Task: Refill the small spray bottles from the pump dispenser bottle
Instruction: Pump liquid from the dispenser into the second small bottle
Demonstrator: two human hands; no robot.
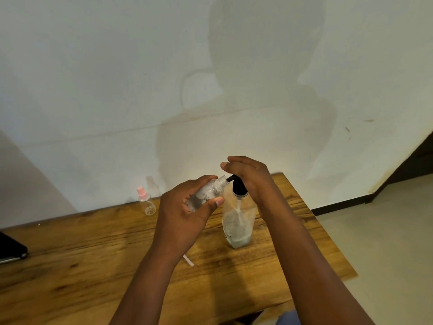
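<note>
Spray bottles: 2 visible for sure. One uncapped clear spray bottle [206, 194] is gripped in the left hand [187, 207], fingers and thumb curled round it, tilted with its open neck touching the black spout. Second spray bottle [146, 201], pink cap on, stands upright near the table's far edge, well apart from both hands. A pale clear shape [152, 185] just behind it, too faint to identify. Pump dispenser bottle [237, 221]: 1, upright on the wooden table [93, 266], just right of the left hand, partly filled. Right hand [248, 177] rests on the black pump head [238, 186], fingers curved over it. One thin white strip [188, 260] on the table below the left wrist. Dark object [10, 249] at left edge.
</note>
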